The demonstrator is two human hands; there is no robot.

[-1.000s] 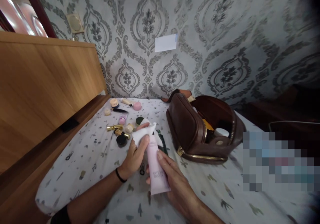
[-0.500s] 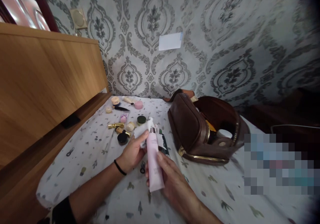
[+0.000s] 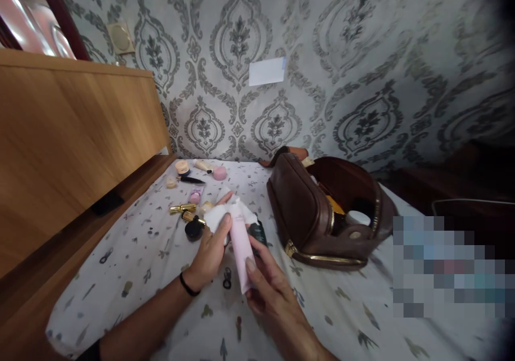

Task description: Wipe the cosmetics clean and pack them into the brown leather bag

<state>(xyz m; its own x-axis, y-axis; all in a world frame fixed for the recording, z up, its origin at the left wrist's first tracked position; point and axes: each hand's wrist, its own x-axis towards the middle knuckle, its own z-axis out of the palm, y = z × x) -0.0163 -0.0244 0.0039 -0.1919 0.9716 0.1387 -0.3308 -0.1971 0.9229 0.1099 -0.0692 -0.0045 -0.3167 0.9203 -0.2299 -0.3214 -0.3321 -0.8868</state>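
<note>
A pale pink squeeze tube (image 3: 241,245) is held between my two hands above the patterned sheet. My right hand (image 3: 267,283) is closed around its lower end, thumb along the side. With my left hand (image 3: 213,248) I grip a white tissue (image 3: 217,216) that wraps against the tube's upper end; the top of the tube is partly covered by it. Behind the tube lies a dark green tube (image 3: 257,231), partly hidden. Close to my left hand are a round black container (image 3: 193,229) and a gold lipstick-like tube (image 3: 182,208).
An unzipped brown bag (image 3: 298,205) stands on the right, with a white-lidded jar (image 3: 358,218) inside. Toward the back left lie a pink round container (image 3: 220,173), a cream jar (image 3: 182,168) and a black pointed item (image 3: 192,179). A wooden cabinet (image 3: 80,119) borders the left side.
The tissue has spread over the tube's top, covering the silver neck seen before. The tube has turned slightly, and my right hand has shifted lower on it. The view has moved a little.
</note>
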